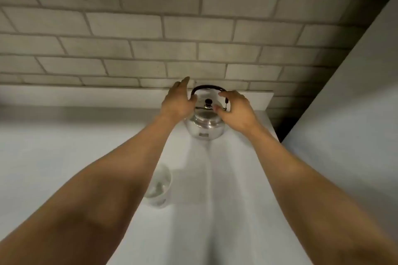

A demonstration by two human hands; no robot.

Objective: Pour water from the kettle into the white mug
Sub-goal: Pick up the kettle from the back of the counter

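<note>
White counter (226, 211) runs up to the brick wall (150, 28), loads of room lower centre. Kettle (204, 127) sits upper centre, mug (159, 187) lower left. Our left hand (177, 101) and right hand (235, 109) flank it, fingers spread, gripping nothing.

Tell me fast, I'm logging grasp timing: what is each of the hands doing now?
Left hand: open, at the kettle's left side, holding nothing.
Right hand: open, fingers curled near the handle, not gripping.
</note>
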